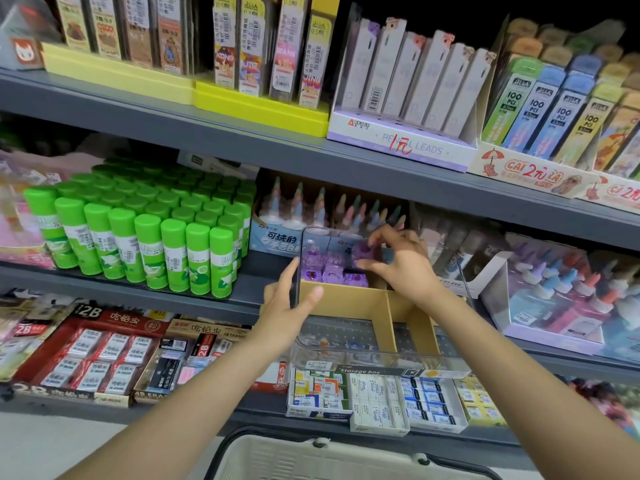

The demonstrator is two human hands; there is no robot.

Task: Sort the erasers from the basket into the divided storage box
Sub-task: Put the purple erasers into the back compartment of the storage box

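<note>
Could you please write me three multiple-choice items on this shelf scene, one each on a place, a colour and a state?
1. Where are the purple erasers stacked in the storage box?
A. far compartment
B. nearest compartment
C. on the lid

2. What colour are the glue sticks' caps?
A. red
B. green
C. blue

3. What is the right hand doing?
A. hanging idle
B. pressing flat on the shelf
C. pinching a purple eraser

Answers: 1 A, they sit behind the cardboard divider. 2 B, every cap is bright green. 3 C, its fingers close on it above the box.
</note>
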